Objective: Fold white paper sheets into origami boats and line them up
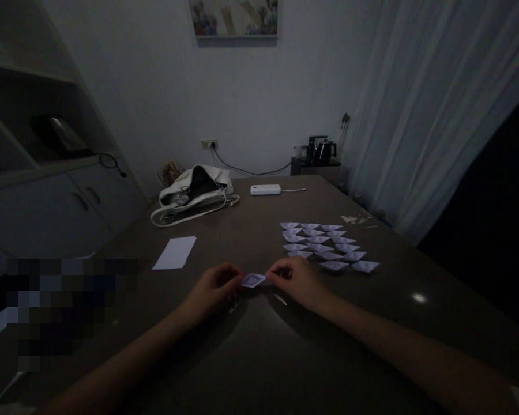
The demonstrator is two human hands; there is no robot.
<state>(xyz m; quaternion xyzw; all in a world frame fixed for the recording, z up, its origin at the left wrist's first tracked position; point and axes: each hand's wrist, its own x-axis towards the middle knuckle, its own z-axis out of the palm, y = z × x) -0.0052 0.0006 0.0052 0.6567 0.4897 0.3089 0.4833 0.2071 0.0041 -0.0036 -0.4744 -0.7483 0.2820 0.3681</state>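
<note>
Between my two hands is a small white folded paper boat [253, 280], pinched at both pointed ends. My left hand [216, 288] has its thumb and fingers closed on the left tip. The right tip is held by my right hand [294, 279], also in a pinch. Just beyond my right hand, several similar paper boats [317, 240] stand in rough rows on the dark table [242, 351]. A stack of white paper sheets [175, 253] lies beyond my left hand, to the left.
A white handbag [194, 193] sits at the far left of the table, with a white power bank [265, 189] and its short cable to its right. Paper scraps [355, 219] lie near the right edge. A black kettle [326, 151] stands on a cabinet behind.
</note>
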